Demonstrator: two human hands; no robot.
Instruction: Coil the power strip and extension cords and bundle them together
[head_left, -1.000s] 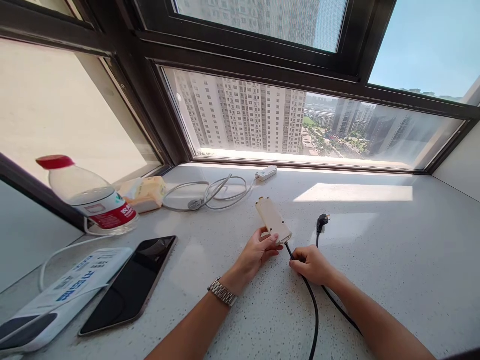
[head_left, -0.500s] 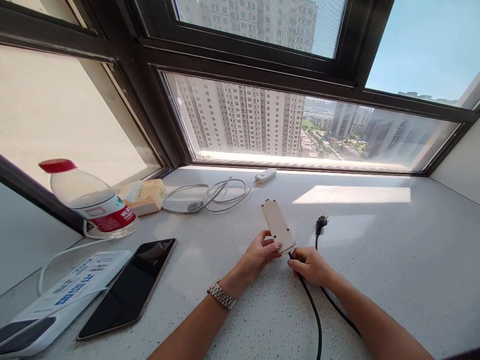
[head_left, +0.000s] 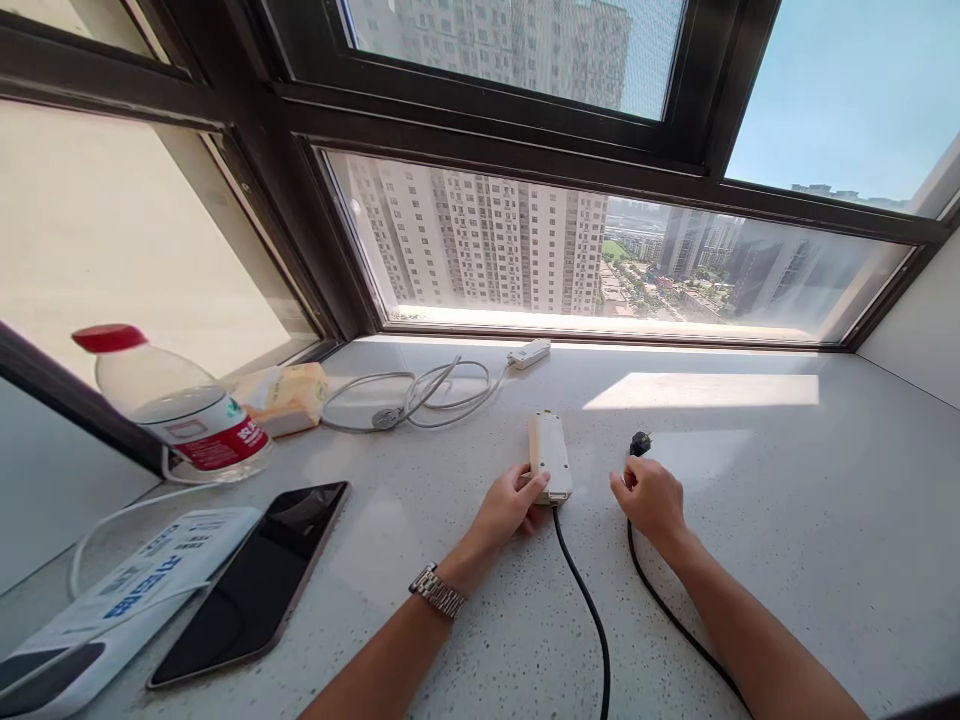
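Hands apart from each other, both over the speckled surface (head_left: 787,560). Left hand (head_left: 512,505) was clamped on an off-white block (head_left: 553,450), thumb on its near end, fingers around the side and partly hidden; block sat just ahead of that hand, dark screw spots on the upper face, no lettering legible on it. Black cord (head_left: 592,605) ran from the block's near end back between the forearms. Right hand (head_left: 651,500) was curled over the cord's other stretch, black plug (head_left: 640,443) just beyond its knuckles; couldn't tell whether the fingers gripped. Metal watch (head_left: 437,590) on left wrist, dial hidden.

Writing was all left of the left hand. Bottle (head_left: 187,400), red cap, tilted in view: red-and-white label with white characters on the red band, too skewed to read, brand unclear. White device (head_left: 142,580), nearer the person: large blue characters plus smaller dark print, not readable. Yellowish packet (head_left: 289,398) behind the bottle: faint print, too small. Phone (head_left: 255,580), between white device and left forearm, had a dark screen, no text. Beyond the left hand: coiled grey cable (head_left: 442,400), small white block (head_left: 529,353) at its end, markings too small.
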